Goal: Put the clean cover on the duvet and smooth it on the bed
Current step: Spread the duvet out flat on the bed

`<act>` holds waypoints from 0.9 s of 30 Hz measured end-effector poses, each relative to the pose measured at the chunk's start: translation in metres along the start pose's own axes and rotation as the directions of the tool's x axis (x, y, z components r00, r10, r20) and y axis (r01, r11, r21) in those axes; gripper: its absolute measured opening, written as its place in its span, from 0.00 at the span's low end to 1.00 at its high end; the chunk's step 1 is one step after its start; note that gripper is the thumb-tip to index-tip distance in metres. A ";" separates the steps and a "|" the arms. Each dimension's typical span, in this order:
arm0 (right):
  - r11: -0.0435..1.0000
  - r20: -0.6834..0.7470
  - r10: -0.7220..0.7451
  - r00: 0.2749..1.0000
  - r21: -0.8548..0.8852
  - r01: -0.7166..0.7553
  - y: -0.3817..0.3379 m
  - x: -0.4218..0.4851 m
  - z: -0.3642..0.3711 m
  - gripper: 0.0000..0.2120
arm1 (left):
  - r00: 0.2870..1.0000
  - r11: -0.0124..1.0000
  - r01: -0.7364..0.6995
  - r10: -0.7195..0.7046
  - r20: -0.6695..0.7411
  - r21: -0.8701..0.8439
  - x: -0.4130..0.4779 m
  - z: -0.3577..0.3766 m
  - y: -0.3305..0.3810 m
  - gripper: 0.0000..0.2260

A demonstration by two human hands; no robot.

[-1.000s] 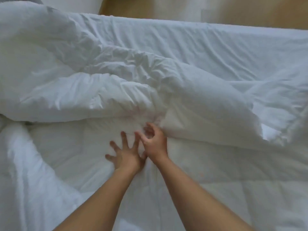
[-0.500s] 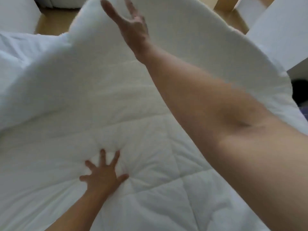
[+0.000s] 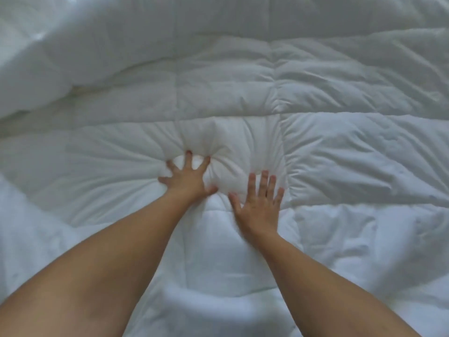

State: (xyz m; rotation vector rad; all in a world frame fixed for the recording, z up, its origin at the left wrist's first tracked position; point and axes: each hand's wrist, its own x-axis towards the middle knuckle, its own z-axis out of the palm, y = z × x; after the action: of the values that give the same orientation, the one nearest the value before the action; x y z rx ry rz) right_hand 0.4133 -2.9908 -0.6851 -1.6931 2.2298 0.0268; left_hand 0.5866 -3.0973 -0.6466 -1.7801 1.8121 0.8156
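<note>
A white quilted duvet (image 3: 340,147) lies spread across the whole view, its stitched squares showing. My left hand (image 3: 188,177) presses into it with spread fingers, and creases fan out from the dent. My right hand (image 3: 261,203) lies flat on the duvet just to the right, fingers straight and close together. A thicker fold of the duvet (image 3: 60,57) is heaped at the upper left. I cannot tell a separate cover from the duvet here.
White bedding fills the frame on every side. Softer, rumpled white fabric (image 3: 31,229) lies at the lower left near my arm. No bed edge or floor shows.
My right hand flung the folded-over part of the duvet up and away, then came down flat beside the left. The fold that covered the far half is gone. My left hand stayed pressing.
</note>
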 end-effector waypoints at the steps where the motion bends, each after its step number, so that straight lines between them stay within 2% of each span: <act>1: 1.000 -0.003 -0.001 1.000 0.011 0.001 -0.004 -0.014 0.003 0.43 | 1.000 1.000 -0.024 0.024 -0.020 -0.010 -0.008 0.001 -0.004 0.40; 3: 0.999 0.051 -0.004 0.999 0.038 0.002 -0.021 -0.039 0.007 0.44 | 0.995 0.999 -0.045 0.043 -0.089 -0.018 -0.037 0.005 -0.014 0.36; 6: 0.985 0.059 -0.127 0.990 0.122 0.120 -0.067 -0.076 0.008 0.46 | 0.938 0.998 0.042 -0.027 -0.345 0.036 -0.091 0.024 -0.052 0.27; 8: 0.951 0.081 -0.258 0.963 0.195 0.239 -0.107 -0.103 0.010 0.45 | 0.843 0.982 0.182 -0.129 -0.522 0.051 -0.126 0.039 -0.101 0.27; 10: 0.899 0.180 -0.349 0.920 0.342 0.274 -0.147 -0.125 0.012 0.38 | 0.705 0.944 0.316 -0.301 -0.642 -0.095 -0.157 0.056 -0.160 0.34; 11: 0.856 0.278 -0.390 0.878 0.461 0.235 -0.165 -0.133 0.012 0.37 | 0.637 0.909 0.364 -0.401 -0.658 -0.203 -0.172 0.063 -0.187 0.38; 13: 0.786 0.480 -0.491 0.727 0.604 0.132 -0.200 -0.144 0.009 0.39 | 0.522 0.789 0.429 -0.614 -0.592 -0.440 -0.197 0.072 -0.229 0.46; 15: 0.787 0.597 -0.546 0.587 0.606 0.116 -0.227 -0.154 0.009 0.43 | 0.460 0.570 0.431 -0.806 -0.373 -0.699 -0.211 0.075 -0.252 0.53; 16: 0.779 0.620 -0.564 0.545 0.619 0.102 -0.237 -0.161 0.009 0.42 | 0.462 0.436 0.400 -0.856 -0.234 -0.806 -0.216 0.076 -0.259 0.52; 17: 0.768 0.636 -0.577 0.512 0.635 0.077 -0.246 -0.168 0.010 0.41 | 0.478 0.317 0.352 -0.870 -0.123 -0.880 -0.220 0.078 -0.266 0.47; 18: 0.758 0.644 -0.591 0.487 0.650 0.061 -0.253 -0.177 0.011 0.39 | 0.501 0.246 0.305 -0.863 -0.065 -0.920 -0.226 0.082 -0.272 0.38; 19: 0.755 0.655 -0.599 0.461 0.653 0.052 -0.259 -0.186 0.014 0.36 | 0.513 0.228 0.263 -0.856 -0.064 -0.937 -0.235 0.090 -0.279 0.29; 20: 0.758 0.673 -0.606 0.424 0.650 0.052 -0.264 -0.196 0.016 0.34 | 0.502 0.220 0.232 -0.861 -0.077 -0.948 -0.249 0.100 -0.289 0.23; 22: 0.775 0.721 -0.615 0.319 0.628 0.075 -0.272 -0.224 0.020 0.30 | 0.431 0.145 0.206 -0.901 -0.044 -0.968 -0.283 0.131 -0.310 0.18; 24: 0.801 0.785 -0.595 0.174 0.559 0.215 -0.278 -0.262 0.026 0.33 | 0.338 -0.006 0.207 -0.938 0.077 -0.978 -0.326 0.173 -0.331 0.16; 25: 0.788 0.817 -0.565 0.116 0.492 0.370 -0.279 -0.283 0.032 0.36 | 0.287 -0.088 0.230 -0.946 0.153 -0.969 -0.347 0.197 -0.338 0.15; 26: 0.733 0.836 -0.542 0.088 0.419 0.536 -0.276 -0.303 0.039 0.38 | 0.246 -0.166 0.261 -0.941 0.231 -0.951 -0.366 0.219 -0.342 0.15; 27: 0.667 0.840 -0.535 0.089 0.355 0.656 -0.272 -0.320 0.044 0.39 | 0.224 -0.230 0.296 -0.927 0.302 -0.927 -0.382 0.238 -0.343 0.15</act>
State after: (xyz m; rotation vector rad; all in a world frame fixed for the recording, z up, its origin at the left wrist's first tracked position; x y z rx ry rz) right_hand 0.7543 -2.7612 -0.5868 -1.8233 0.5855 0.7289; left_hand 0.9287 -2.6510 -0.5809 -3.5442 -0.3532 0.8158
